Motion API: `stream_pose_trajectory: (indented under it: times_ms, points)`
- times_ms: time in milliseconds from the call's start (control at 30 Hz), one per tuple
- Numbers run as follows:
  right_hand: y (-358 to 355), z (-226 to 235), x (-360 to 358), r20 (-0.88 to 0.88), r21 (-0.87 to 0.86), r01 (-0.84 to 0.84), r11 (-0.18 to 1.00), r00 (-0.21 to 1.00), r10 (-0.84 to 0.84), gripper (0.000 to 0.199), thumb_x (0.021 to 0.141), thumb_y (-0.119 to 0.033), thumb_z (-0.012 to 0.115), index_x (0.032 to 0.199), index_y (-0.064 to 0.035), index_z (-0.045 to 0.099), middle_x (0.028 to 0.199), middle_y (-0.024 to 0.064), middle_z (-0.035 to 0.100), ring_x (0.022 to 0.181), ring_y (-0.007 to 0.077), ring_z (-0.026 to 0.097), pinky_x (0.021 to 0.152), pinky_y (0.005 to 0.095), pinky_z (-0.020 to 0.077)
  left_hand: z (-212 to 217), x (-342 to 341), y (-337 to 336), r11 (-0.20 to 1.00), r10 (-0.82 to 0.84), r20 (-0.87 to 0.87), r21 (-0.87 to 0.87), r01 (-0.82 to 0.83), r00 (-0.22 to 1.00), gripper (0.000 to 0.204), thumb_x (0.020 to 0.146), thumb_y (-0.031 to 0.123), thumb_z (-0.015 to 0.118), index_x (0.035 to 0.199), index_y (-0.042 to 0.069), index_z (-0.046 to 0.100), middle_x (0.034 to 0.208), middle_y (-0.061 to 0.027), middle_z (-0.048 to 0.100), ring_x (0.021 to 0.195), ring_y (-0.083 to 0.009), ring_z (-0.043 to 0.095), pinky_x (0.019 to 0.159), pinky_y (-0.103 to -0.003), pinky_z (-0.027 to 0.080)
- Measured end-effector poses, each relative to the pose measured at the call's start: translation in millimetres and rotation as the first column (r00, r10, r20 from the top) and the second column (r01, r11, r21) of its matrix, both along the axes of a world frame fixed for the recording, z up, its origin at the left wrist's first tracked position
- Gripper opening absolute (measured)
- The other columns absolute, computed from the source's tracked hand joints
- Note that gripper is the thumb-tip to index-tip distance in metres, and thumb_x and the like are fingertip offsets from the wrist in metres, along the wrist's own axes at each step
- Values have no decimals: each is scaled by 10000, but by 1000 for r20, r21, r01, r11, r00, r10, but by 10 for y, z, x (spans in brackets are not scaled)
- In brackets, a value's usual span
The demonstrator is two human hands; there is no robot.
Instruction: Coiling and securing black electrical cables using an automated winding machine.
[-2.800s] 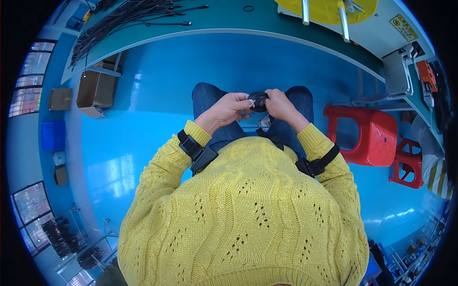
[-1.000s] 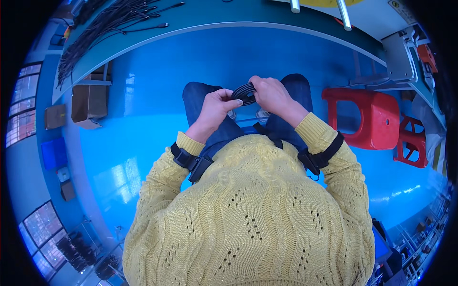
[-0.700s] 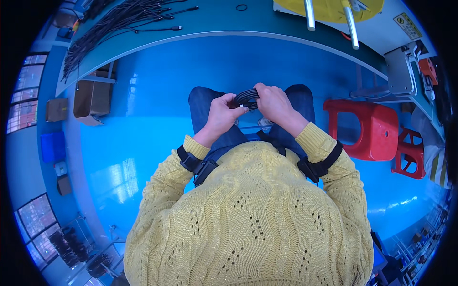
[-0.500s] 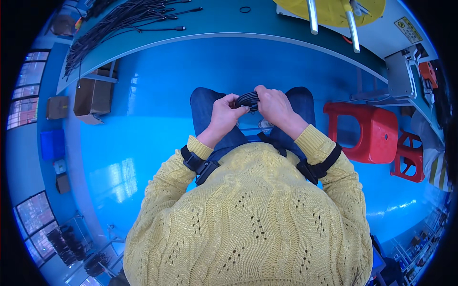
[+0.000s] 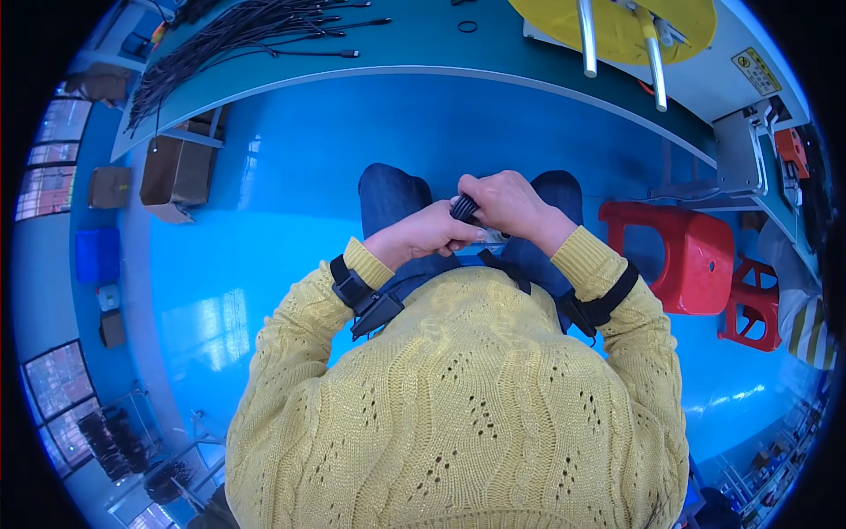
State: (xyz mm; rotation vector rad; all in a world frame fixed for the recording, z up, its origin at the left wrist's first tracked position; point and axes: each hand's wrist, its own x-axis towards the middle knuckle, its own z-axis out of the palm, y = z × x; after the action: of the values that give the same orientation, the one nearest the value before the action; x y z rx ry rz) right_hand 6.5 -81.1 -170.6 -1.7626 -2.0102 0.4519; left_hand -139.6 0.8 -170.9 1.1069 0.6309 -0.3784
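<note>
Coil of black cable (image 5: 463,208) at upper centre of the frame, between the 2 hands over the seated person's lap; left hand (image 5: 434,229) curled against its lower side, right hand (image 5: 509,204) gripping its upper end, some fingertips hidden from me. Loose black cables (image 5: 225,44) heaped upper left on a green table (image 5: 423,44); 2 red stools (image 5: 705,260) at right

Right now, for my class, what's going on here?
A person in a yellow knit sweater holds a coiled black cable between the left hand and the right hand, which partly hide it. A heap of black cables lies on the green tabletop ahead; a red plastic stool stands to the right.
</note>
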Motion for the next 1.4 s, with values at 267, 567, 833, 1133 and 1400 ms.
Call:
stream_pose_trajectory:
  times_ms: [267,567,833,1133,1400]
  points:
    - [-55,274,32,-427,-165,98,982,890,-160,254,775,-278,573,841,-41,511,654,170,590,646,314,607,552,402,463,-118,-25,-21,912,114,245,357,-199,963,197,743,117,662,892,46,554,685,1,539,542,-47,457,438,-206,343]
    - [161,406,-247,35,-75,196,978,980,-194,373,822,-361,505,770,8,492,612,209,584,618,350,606,555,447,477,-135,-37,19,793,66,374,544,-276,925,210,691,102,665,846,-8,576,687,-80,602,646,-85,545,540,-280,439]
    - [624,411,-148,105,-162,234,959,970,-219,383,829,-362,498,807,18,528,647,212,601,643,374,609,582,455,486,43,21,268,895,75,332,393,-210,940,177,760,121,625,876,-5,579,683,-49,583,574,-84,515,446,-244,386]
    - [1606,567,785,256,246,584,774,731,-633,269,842,-310,549,889,-46,570,894,170,587,792,345,583,700,427,466,210,18,828,836,532,298,-337,-434,793,237,870,216,547,998,18,521,741,-22,510,569,-65,426,449,-199,344]
    - [1275,593,551,-755,-163,278,947,583,-301,196,851,-234,567,814,-42,551,632,-25,462,558,86,443,489,223,354,307,-96,922,643,690,309,-676,-360,654,368,860,364,563,993,25,517,755,-23,504,614,-75,432,465,-186,340]
